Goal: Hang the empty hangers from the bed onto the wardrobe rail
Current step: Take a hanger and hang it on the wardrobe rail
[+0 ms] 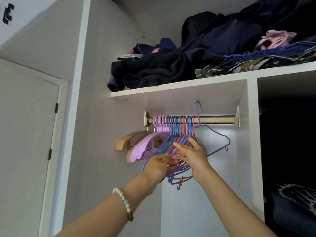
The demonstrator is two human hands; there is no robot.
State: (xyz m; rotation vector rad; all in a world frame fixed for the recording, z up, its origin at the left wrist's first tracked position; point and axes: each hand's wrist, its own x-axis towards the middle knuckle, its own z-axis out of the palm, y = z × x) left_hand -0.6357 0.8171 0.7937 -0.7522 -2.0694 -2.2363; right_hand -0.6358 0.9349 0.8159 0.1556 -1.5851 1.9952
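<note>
A steel wardrobe rail (215,119) runs under a white shelf. Several thin purple, blue and red hangers (177,132) hang bunched on its left part, beside thick lilac hangers (147,146) and wooden ones (125,141). One purple wire hanger (216,134) is raised at the right end of the bunch, its hook above the rail. My left hand (158,165) grips the lower bars of the thin hangers. My right hand (192,153) has its fingers spread against the bunch, fingertips touching the purple hanger's arm.
The white shelf (179,88) above carries piled dark and pink clothes (213,53). A white divider panel (252,134) bounds the bay on the right, with a dark compartment beyond it. A closed door (29,134) stands at the left. The rail's right half is bare.
</note>
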